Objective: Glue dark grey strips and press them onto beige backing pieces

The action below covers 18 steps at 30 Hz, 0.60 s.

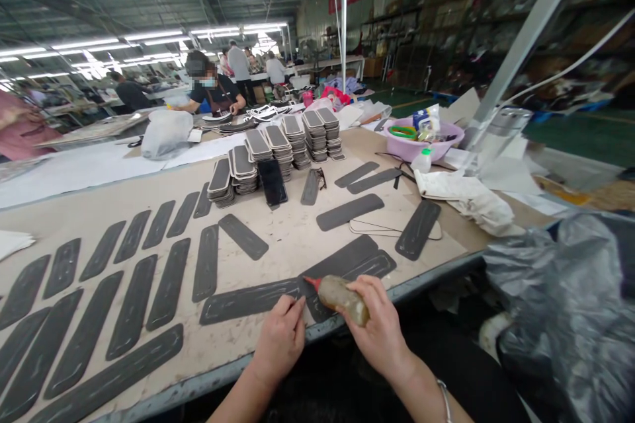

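Observation:
My right hand (pixel 374 324) is wrapped round a squeeze glue bottle (pixel 342 299), cloudy and yellowish with a red nozzle. The bottle lies tilted, its nozzle pointing left over the near end of a dark grey strip (pixel 347 261) with rounded corners. Close beside the nozzle, my left hand (pixel 280 332) is closed in a pinch at that strip's edge; the fingertips partly hide the contact. Another dark strip (pixel 243 301) with shiny glue streaks runs behind my left fingers. A further streaked strip (pixel 372 266) lies on the right, partly covered.
Rows of streaked strips (pixel 131 307) cover the table's (pixel 278 238) left side. Stacks of light-edged grey pieces (pixel 258 145) and a black phone (pixel 272 183) stand behind. A purple basin (pixel 421 145), white cloth (pixel 461 195) and metal post (pixel 530 33) are on the right. A co-worker (pixel 213 89) sits across.

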Each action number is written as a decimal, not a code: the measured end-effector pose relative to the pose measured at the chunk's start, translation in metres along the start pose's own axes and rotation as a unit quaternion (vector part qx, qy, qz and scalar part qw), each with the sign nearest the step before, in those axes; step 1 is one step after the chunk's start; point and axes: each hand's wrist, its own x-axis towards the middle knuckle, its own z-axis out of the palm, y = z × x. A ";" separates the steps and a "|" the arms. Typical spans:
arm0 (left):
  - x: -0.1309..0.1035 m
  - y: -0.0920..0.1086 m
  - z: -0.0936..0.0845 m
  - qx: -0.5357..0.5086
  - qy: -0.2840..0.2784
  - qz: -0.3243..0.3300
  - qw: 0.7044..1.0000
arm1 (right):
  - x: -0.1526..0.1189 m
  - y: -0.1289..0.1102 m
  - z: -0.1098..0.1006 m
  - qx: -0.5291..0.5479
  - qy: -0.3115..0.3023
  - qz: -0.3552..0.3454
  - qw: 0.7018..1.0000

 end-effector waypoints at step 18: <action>0.001 -0.002 0.007 0.048 0.006 0.018 0.999 | 0.003 0.034 -0.029 -0.151 0.094 0.023 0.984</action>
